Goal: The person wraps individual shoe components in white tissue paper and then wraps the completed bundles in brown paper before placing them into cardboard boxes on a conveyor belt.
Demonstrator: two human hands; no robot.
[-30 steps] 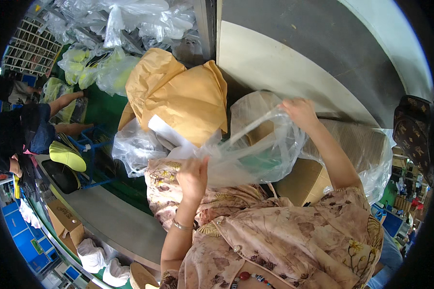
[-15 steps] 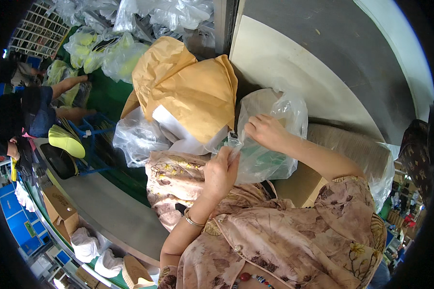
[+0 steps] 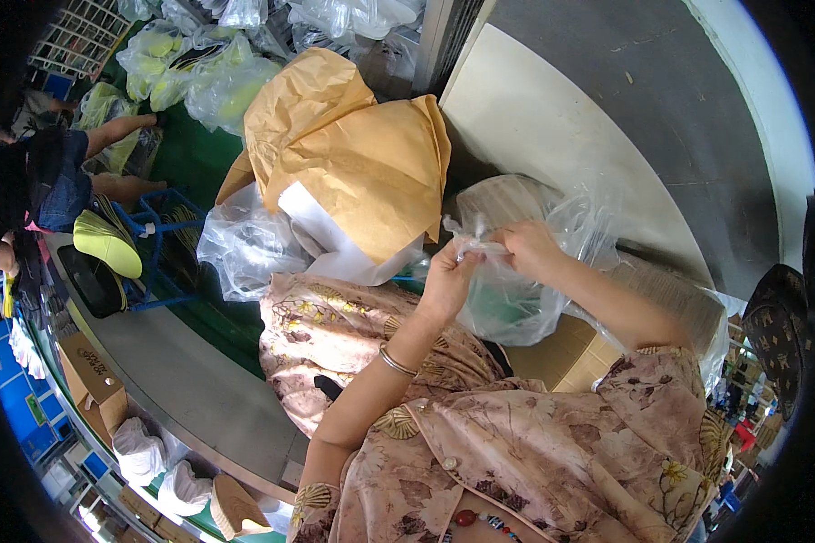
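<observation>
A clear plastic bag [image 3: 525, 303] hangs in front of me, its mouth gathered and twisted between my hands. Both hands are close together at its neck. My left hand [image 3: 447, 279] pinches one side of the gathered plastic, and a loose tuft sticks up above the fingers. Fingers closed on the same neck, my right hand [image 3: 527, 249] holds it from the other side. The bag's lower part bulges below my right wrist; what it contains, if anything, I cannot make out.
Crumpled brown paper [image 3: 362, 163] over a carton stands ahead, beside another clear bag [image 3: 249, 244]. A grey bench [image 3: 199, 389] curves along the left, with a lime-green shoe part [image 3: 109, 244] and blue rack [image 3: 158, 240]. Another person [image 3: 50, 181] stands at far left.
My hands have come together at the bag's neck, the left moving up and right. The plastic between them is now bunched tighter, and the whole view has shifted slightly.
</observation>
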